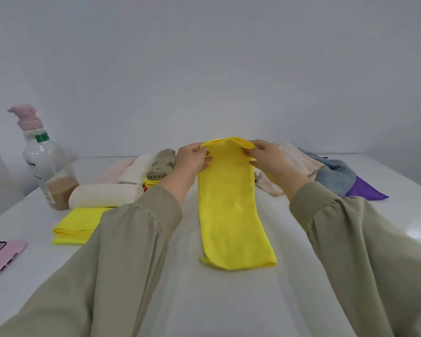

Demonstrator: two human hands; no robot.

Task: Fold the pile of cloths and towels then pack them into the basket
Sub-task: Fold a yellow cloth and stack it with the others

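Head view: yellow cloth [231,210] lies as long strip on white surface [301,288], centre, long axis running away from the person. Far end lifted off surface, pinched btwn left hand [192,159] and right hand [265,155], one at each far corner. Near end flat. Layers at far edge approx. doubled, hard to count.

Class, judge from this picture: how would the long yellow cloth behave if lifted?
Probably floppy: the yellow cloth buckles between the left hand and right hand pinching its far end. Likely light, since mere pinches raise it. Its near end lies flat on the table, so it should drape.
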